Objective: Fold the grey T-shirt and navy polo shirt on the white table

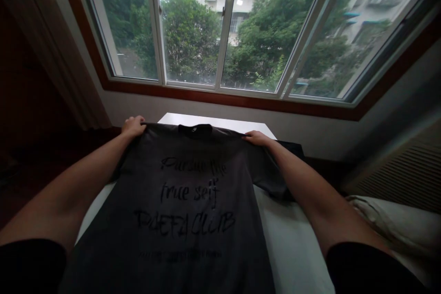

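A dark grey T-shirt (196,234) with black lettering on its front is spread out before me, its collar at the far end. My left hand (133,126) pinches the shirt's left shoulder edge, just past the table's left side. On the other side, my right hand (257,138) grips the right shoulder seam, and the right sleeve hangs down beneath my forearm. Under the shirt is a white table (292,239), showing at its far edge and along both sides. The shirt's lower hem is out of view.
Beyond the table is a wide window (220,87) with a brown wooden frame. A curtain (65,55) hangs at the left. Something dark (291,147) lies at the table's far right corner. Light-coloured bundled fabric (396,220) is at the right, below a ribbed panel (409,170).
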